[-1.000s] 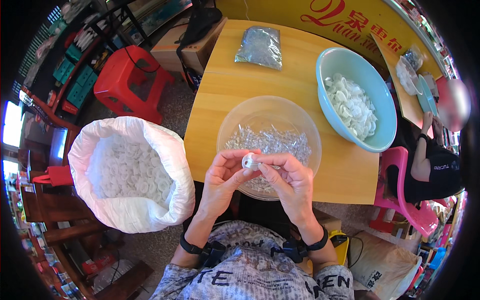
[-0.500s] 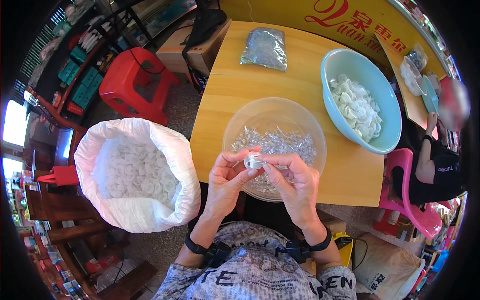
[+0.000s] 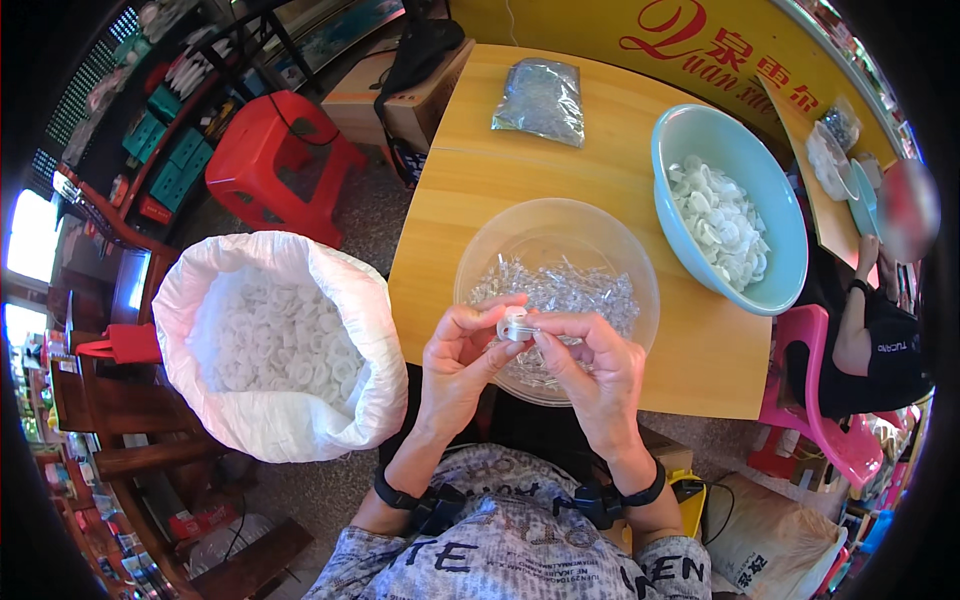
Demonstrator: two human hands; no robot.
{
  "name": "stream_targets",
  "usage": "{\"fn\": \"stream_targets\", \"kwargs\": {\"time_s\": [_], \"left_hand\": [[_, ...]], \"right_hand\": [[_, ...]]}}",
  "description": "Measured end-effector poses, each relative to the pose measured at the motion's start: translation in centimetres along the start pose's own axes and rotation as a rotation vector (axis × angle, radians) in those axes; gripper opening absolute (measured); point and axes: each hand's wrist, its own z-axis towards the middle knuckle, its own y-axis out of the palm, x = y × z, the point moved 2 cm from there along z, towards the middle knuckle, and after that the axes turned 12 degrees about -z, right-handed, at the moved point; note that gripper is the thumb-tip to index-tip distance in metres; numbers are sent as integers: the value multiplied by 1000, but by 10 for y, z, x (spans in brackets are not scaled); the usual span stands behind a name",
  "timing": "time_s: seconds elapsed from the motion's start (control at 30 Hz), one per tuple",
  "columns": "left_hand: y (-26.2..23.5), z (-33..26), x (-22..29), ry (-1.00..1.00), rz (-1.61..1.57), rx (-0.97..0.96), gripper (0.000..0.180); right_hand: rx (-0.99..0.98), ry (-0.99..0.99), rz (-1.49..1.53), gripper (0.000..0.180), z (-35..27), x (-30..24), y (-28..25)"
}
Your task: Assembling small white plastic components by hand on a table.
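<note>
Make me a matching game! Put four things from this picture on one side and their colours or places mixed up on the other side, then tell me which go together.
Things:
1. stool
2. bowl of white caps
3. big sack
4. small white cap

Colours or places:
A. pinched between the left hand and right hand
B. red, on the floor
C. light blue, on the wooden table
D. white, beside the table on the person's left

Pairs: 1-B, 2-C, 3-D, 4-A
</note>
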Motion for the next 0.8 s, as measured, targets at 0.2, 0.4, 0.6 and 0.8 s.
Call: {"fn": "stream_targets", "kwargs": {"time_s": [0.2, 0.4, 0.6, 0.8], "left_hand": [[1, 0, 0, 11, 20, -27, 27], [-1, 0, 0, 32, 24, -52, 27], [2, -1, 2, -15, 11, -17, 27], [0, -2, 1, 20, 62, -46, 26]], "right_hand": [[-12, 34, 119, 12, -2, 5, 1], [-26, 43, 94, 12, -3, 4, -1], [8, 18, 117, 12, -4, 6, 0], [-14, 46, 53, 12, -5, 4, -2]]}}
